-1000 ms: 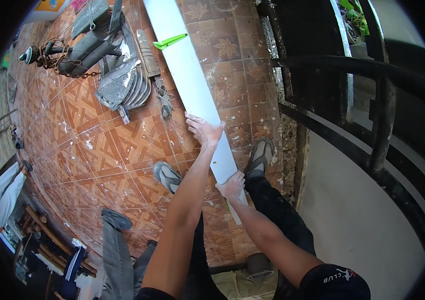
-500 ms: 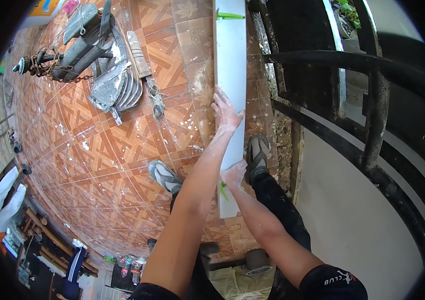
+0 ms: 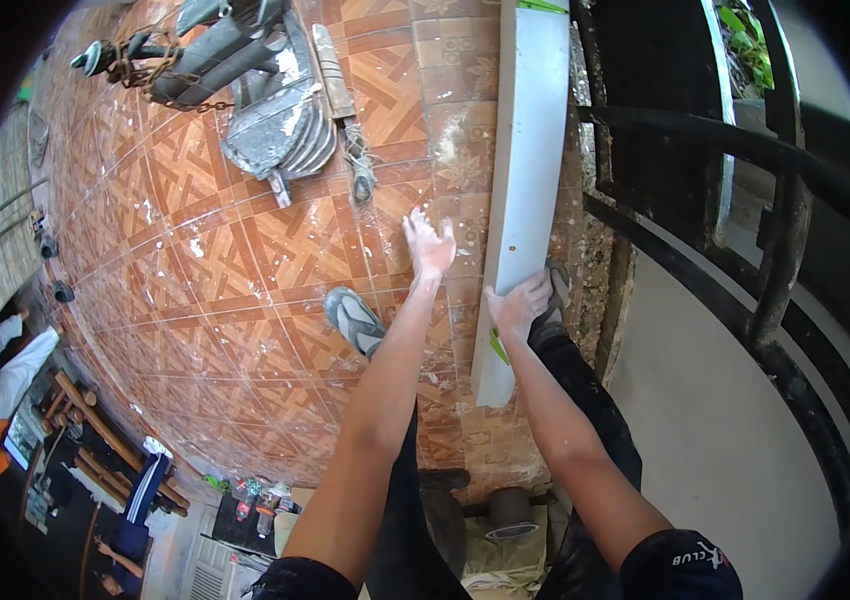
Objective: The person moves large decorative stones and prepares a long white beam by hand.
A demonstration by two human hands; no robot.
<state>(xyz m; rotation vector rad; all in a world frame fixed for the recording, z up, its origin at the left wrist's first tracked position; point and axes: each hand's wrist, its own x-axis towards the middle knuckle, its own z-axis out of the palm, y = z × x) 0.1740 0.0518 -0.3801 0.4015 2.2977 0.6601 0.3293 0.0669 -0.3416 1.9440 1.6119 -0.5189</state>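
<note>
A long white rectangular bar [image 3: 533,150] runs from the top of the view down to near my feet, with a bright green piece [image 3: 499,346] near its lower end and another at the top edge. My right hand [image 3: 522,303] lies across the bar's lower part, thumb at the left edge and fingers over to the right side. Left of the bar, my left hand [image 3: 430,250] hangs above the tiled floor, holding nothing, its whitened fingers apart and slightly bent.
A grey chained metal piece [image 3: 285,125] and a short wooden block [image 3: 333,75] lie on the tiled floor [image 3: 195,330] at upper left. Black metal railings [image 3: 735,140] line the right side. Two people [image 3: 127,550] [image 3: 10,380] appear at lower left.
My left hand has come off the bar and moved left and down. My right hand stays on it. The bar and floor objects sit farther right and higher in view, with the bar more tilted.
</note>
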